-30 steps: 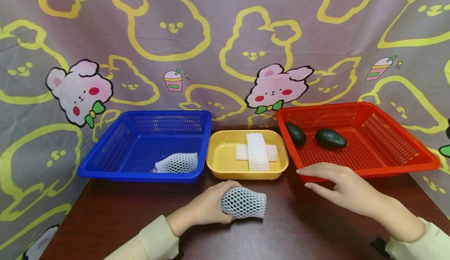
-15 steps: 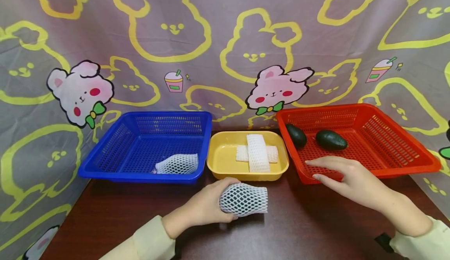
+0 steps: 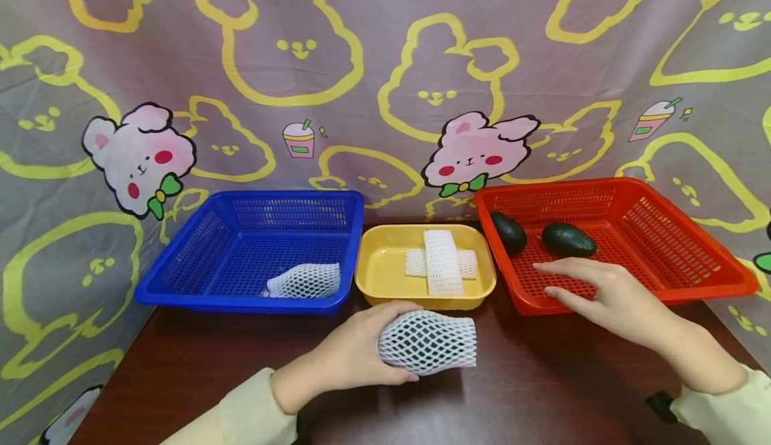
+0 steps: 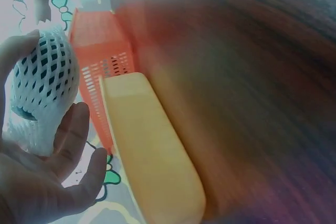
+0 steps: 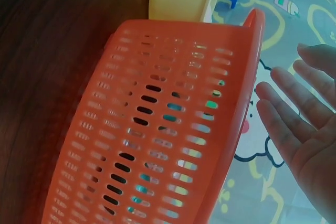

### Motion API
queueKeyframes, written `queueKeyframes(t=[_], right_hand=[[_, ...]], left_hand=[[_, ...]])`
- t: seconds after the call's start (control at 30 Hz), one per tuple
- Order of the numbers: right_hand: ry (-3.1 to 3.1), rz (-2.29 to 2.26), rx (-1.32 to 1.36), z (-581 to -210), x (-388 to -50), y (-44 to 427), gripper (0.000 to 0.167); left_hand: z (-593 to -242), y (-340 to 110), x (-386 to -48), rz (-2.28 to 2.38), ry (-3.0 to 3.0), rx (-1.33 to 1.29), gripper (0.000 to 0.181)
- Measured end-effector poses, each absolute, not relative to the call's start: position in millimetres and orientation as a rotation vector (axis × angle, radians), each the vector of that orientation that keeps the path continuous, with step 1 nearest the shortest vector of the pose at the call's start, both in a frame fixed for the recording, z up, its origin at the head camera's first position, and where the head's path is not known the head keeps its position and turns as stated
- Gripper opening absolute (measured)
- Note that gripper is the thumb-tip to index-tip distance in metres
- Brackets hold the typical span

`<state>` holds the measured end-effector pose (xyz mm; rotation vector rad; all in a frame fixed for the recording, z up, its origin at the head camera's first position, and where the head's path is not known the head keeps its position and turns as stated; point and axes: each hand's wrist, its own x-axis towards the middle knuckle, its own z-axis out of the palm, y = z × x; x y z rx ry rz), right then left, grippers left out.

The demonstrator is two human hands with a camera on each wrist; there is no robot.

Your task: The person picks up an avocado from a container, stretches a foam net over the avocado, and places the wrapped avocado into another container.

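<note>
My left hand [image 3: 355, 351] grips a dark green avocado in a white foam net [image 3: 429, 342] above the table, in front of the yellow tray [image 3: 373, 292]. In the left wrist view the netted avocado [image 4: 48, 72] lies between the thumb and fingers of my left hand [image 4: 47, 177]. My right hand [image 3: 614, 301] is over the front edge of the red basket [image 3: 693, 291], holding nothing. Inside that basket are two bare avocados, one [image 3: 568, 239] in the middle and one [image 3: 509, 233] by its left wall. In the right wrist view my right hand [image 5: 310, 124] has its fingers spread.
A blue basket [image 3: 241, 302] on the left holds another item in a foam net [image 3: 304, 280]. Two white foam nets lie crossed in the yellow tray, the upper one [image 3: 442, 261] over the lower [image 3: 415, 262]. A patterned cloth [image 3: 361, 43] hangs behind.
My right hand has moved rightward and farther over the red basket. My left hand still grips the netted avocado, which has shifted slightly right and shows more of its net.
</note>
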<state>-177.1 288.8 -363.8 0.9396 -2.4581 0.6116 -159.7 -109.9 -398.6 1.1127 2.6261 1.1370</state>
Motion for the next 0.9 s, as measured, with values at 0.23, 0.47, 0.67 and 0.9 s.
queueKeyframes(t=[0.23, 0.47, 0.67, 0.9], right_hand=[[-2.517, 0.574, 0.876, -361.8, -182.1, 295.4, 0.059], [-2.556, 0.565, 0.812, -362.9, -189.2, 304.3, 0.056], [-2.581, 0.585, 0.761, -362.9, -192.6, 309.0, 0.054], [-2.607, 0.582, 0.723, -365.3, -195.6, 315.2, 0.054]], left_hand=[[-383.3, -109.8, -155.1, 1.13, 2.644, 1.175, 0.083], [-361.9, -108.5, -153.3, 1.188, 2.578, 1.182, 0.083], [-349.3, -116.6, -157.7, 1.217, 2.576, 1.1, 0.082], [-341.2, -134.7, -169.0, 1.25, 2.635, 1.042, 0.081]])
